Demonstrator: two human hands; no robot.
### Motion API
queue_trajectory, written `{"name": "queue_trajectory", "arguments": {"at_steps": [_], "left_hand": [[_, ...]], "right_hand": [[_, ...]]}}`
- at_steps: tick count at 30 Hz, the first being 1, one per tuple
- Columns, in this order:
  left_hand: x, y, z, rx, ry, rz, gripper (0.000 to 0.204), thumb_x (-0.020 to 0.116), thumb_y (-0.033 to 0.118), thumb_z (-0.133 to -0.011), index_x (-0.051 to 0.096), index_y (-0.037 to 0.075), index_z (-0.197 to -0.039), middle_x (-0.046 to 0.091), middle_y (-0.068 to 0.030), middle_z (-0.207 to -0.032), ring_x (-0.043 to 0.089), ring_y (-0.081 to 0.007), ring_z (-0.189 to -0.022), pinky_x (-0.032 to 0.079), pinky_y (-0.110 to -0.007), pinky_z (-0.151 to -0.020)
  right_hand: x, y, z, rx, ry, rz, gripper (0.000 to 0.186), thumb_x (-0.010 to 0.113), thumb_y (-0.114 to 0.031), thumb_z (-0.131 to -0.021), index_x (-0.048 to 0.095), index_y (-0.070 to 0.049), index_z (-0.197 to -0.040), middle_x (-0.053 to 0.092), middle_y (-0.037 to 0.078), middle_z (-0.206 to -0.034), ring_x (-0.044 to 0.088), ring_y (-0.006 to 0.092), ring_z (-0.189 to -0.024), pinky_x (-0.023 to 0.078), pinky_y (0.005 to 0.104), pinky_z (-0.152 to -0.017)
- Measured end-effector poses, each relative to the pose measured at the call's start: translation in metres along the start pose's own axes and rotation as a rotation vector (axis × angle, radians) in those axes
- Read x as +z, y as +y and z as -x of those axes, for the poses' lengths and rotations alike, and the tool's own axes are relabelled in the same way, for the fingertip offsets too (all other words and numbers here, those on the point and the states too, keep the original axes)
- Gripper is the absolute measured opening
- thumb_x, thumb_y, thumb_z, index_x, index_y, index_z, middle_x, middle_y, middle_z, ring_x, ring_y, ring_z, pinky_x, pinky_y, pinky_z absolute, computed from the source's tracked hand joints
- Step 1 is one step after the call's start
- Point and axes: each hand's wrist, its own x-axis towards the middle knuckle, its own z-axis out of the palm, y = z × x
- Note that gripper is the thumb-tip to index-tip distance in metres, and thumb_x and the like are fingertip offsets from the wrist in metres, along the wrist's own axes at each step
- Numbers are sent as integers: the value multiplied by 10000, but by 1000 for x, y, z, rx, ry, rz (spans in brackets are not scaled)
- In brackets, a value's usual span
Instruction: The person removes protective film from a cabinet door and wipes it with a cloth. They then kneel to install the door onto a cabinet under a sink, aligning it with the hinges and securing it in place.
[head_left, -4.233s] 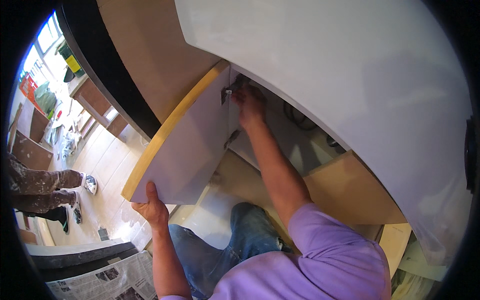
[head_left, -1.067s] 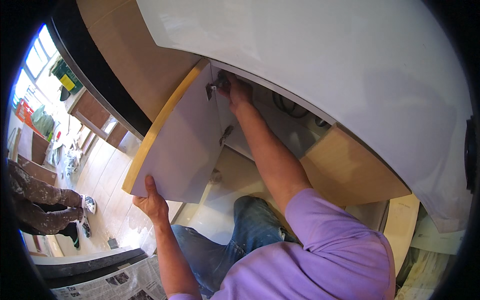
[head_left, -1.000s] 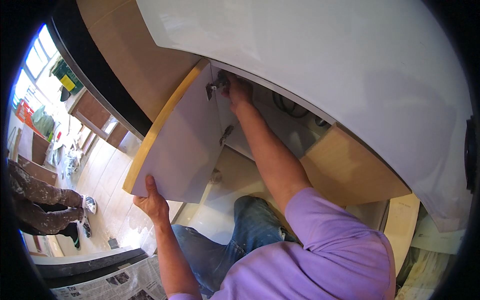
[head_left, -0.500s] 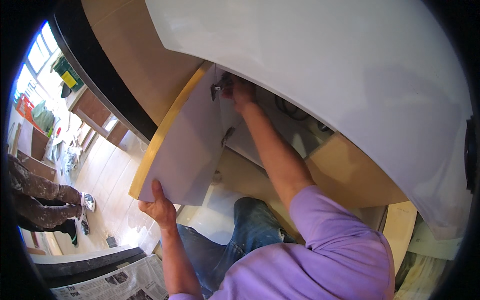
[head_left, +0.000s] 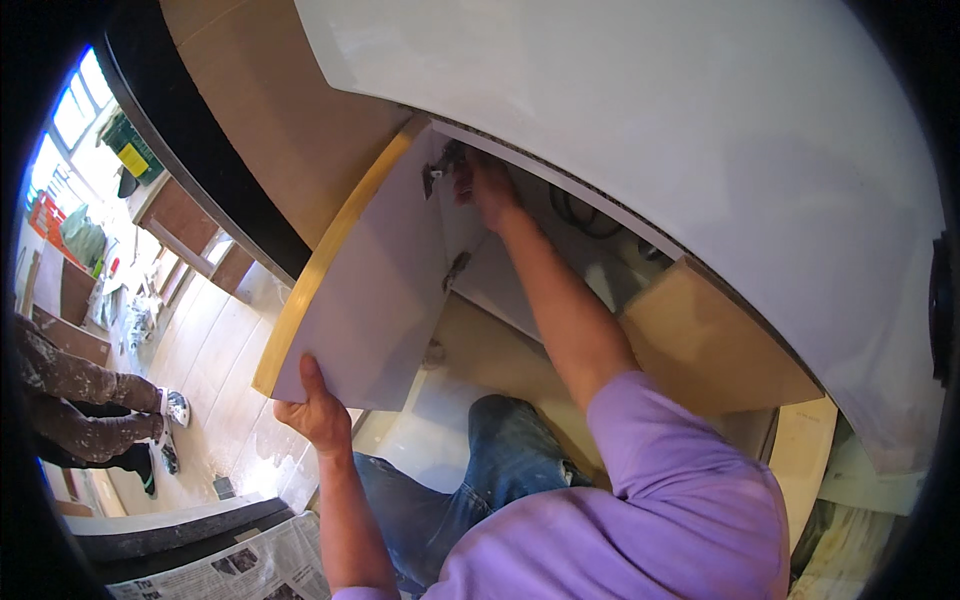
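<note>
A cabinet door (head_left: 360,290), pale on its inner face with a yellow edge strip, stands swung open in front of me. My left hand (head_left: 318,412) grips its near lower corner, the thumb flat on the inner face. My right hand (head_left: 487,190) reaches into the cabinet under the countertop, beside the upper metal hinge (head_left: 433,178). Its fingers are curled there; shadow hides what they hold, if anything. A second hinge (head_left: 456,271) sits further down the same side, below my right hand.
A white countertop (head_left: 640,130) overhangs the cabinet. Another wooden door (head_left: 715,345) stands open at right. Dark hoses (head_left: 585,215) lie inside the cabinet. At left another person's dusty legs (head_left: 85,400) stand on the tiled floor; newspaper (head_left: 240,570) lies at lower left.
The view has shifted slightly, so more of the cabinet's top edge shows under the countertop. My left hand keeps its grip on the door; my right hand stays by the upper hinge.
</note>
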Motion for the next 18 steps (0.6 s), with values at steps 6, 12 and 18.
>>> {"name": "queue_trajectory", "arguments": {"at_steps": [6,12,18], "left_hand": [[-8,-8,-4,-40,0,11,319,685,238,-1006,703,-61,-1115,732,-69,-980,663,-122,-864,522,-271,-769],[-1,-5,5,-17,41,-17,324,675,232,-1009,695,-72,-1120,727,-79,-988,661,-128,-868,521,-278,-772],[3,3,15,-26,48,-19,338,675,247,-1009,696,-72,-1120,727,-78,-980,660,-140,-864,523,-288,-781]], "right_hand": [[-2,2,1,57,13,-17,321,493,-393,-1079,588,-86,-1064,569,41,-811,579,170,-658,510,359,-558],[-9,-4,-9,123,-20,-111,291,530,-381,-1070,587,-96,-1070,559,33,-831,562,172,-677,508,346,-573],[-3,-7,0,117,-51,-234,324,519,-427,-1067,595,-113,-1101,572,28,-849,557,156,-688,517,340,-600]]}}
